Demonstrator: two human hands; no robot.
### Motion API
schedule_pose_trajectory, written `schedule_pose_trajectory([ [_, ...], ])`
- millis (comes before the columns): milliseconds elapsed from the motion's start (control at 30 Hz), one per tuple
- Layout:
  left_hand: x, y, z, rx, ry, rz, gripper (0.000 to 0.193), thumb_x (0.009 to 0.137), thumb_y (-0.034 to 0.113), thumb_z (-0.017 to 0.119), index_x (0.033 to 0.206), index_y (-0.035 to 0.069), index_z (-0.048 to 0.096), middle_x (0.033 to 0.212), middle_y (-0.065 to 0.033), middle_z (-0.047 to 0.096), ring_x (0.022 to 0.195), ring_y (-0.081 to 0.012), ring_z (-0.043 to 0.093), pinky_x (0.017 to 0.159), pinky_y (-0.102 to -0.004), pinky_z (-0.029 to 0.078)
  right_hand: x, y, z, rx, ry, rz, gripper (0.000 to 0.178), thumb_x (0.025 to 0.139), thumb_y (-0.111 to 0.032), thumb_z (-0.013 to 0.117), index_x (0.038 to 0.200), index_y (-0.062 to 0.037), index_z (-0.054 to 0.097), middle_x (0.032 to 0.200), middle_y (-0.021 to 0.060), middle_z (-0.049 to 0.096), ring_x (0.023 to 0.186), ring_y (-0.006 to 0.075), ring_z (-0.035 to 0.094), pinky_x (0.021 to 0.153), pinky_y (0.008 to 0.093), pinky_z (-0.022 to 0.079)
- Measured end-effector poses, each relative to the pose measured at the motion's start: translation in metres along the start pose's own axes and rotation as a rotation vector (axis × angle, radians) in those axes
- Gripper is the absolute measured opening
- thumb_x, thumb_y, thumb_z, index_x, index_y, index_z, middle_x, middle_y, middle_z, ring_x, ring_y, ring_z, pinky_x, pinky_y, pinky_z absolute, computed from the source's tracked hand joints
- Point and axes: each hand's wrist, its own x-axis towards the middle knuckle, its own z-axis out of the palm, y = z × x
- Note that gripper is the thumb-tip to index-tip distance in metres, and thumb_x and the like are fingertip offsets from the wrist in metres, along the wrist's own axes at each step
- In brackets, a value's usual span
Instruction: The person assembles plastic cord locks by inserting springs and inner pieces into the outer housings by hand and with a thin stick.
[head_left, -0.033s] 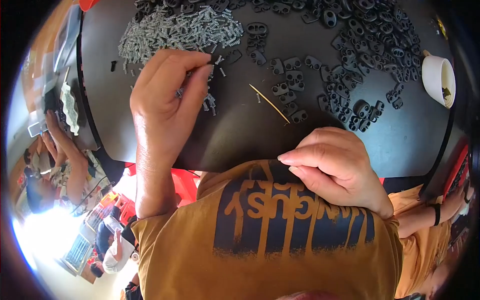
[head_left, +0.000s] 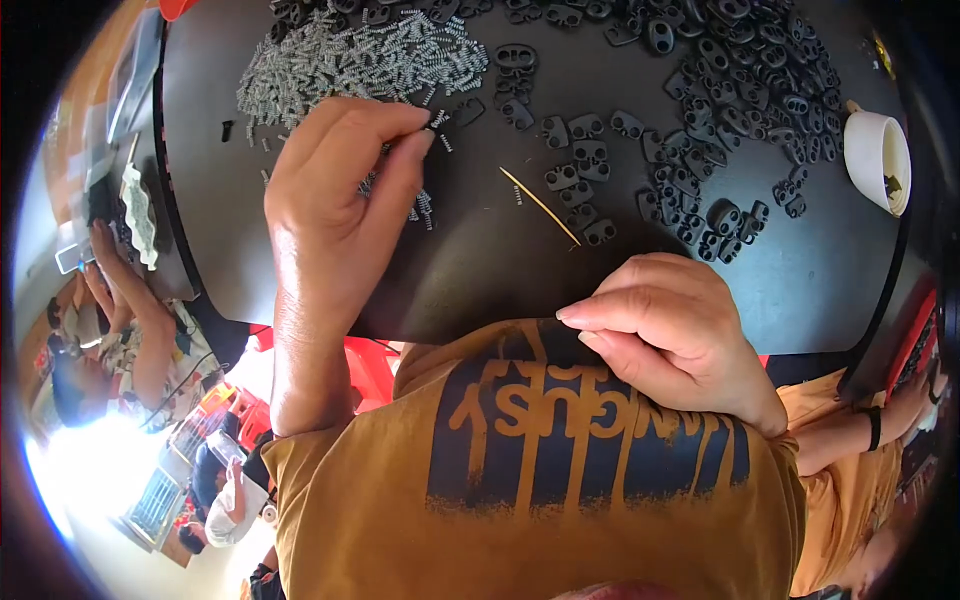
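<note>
My left hand [head_left: 345, 185] is over the loose springs on the left side of the table. Its forefinger and thumb are a little apart, with nothing visible between them, and the tips are beside a few small metal springs [head_left: 439, 121]. The other fingers curl out of sight. Close to my chest at the table's front edge is my right hand [head_left: 665, 325], its fingers curled and the thumb near the forefinger. Whatever it may hold is hidden. A thin wooden toothpick [head_left: 540, 208] lies between the hands, with a single spring [head_left: 518, 195] beside it.
A large heap of springs [head_left: 370, 60] lies at the far left. Black two-holed plastic cord locks [head_left: 590, 160] spread from the middle to a pile [head_left: 750, 70] at the far right. A white cup [head_left: 880, 165] stands by the right edge. Other people sit nearby.
My left hand has shifted slightly right, toward the loose springs at its fingertips. My right hand and the things on the table look the same.
</note>
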Motion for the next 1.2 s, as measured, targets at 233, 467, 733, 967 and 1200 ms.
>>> schedule_pose_trajectory([
  [233,0.012,-0.002,0.009,0.252,-0.026,0.253,0.015,0.065,0.005,0.064,0.080,0.005,0.059,0.075,-0.0081,0.056,0.072,-0.0264,0.054,0.065,-0.0341,0.042,0.002,-0.001,0.002,0.017,0.006,0.009,0.013,0.071,-0.001,0.060,0.084,-0.0022,0.059,0.066,0.0075,0.056,0.057,0.0222,0.056,0.051,0.0305,0.043],
  [467,0.018,0.002,0.007,0.243,-0.115,0.192,0.016,0.065,0.007,0.064,0.079,0.007,0.059,0.076,-0.0072,0.055,0.074,-0.0264,0.054,0.066,-0.0353,0.041,0.003,-0.003,0.002,0.013,0.006,0.018,0.013,0.072,-0.001,0.060,0.084,-0.0024,0.059,0.067,0.0079,0.056,0.059,0.0226,0.056,0.052,0.0310,0.043],
  [733,0.003,-0.002,-0.013,0.064,-0.004,0.006,0.012,0.067,0.004,0.065,0.078,0.006,0.062,0.073,-0.0065,0.057,0.069,-0.0219,0.055,0.064,-0.0290,0.042,0.004,-0.005,0.002,0.007,-0.005,0.013,0.014,0.071,-0.001,0.060,0.085,-0.0016,0.059,0.068,0.0080,0.057,0.060,0.0226,0.056,0.053,0.0310,0.044],
  [967,-0.015,0.020,-0.003,0.075,-0.113,0.118,0.017,0.063,0.001,0.069,0.078,0.004,0.062,0.078,-0.0071,0.057,0.072,-0.0196,0.054,0.062,-0.0265,0.042,0.004,-0.006,0.002,-0.019,0.001,0.022,0.014,0.071,0.000,0.060,0.084,-0.0018,0.059,0.067,0.0078,0.056,0.058,0.0221,0.055,0.052,0.0308,0.044],
  [1200,-0.015,0.023,0.019,0.163,-0.124,0.230,0.014,0.064,0.009,0.065,0.072,0.007,0.054,0.068,-0.0046,0.047,0.064,-0.0243,0.050,0.060,-0.0347,0.037,0.002,-0.008,0.002,-0.032,0.005,0.033,0.014,0.070,0.000,0.060,0.084,-0.0022,0.059,0.066,0.0074,0.055,0.057,0.0220,0.055,0.052,0.0304,0.043],
])
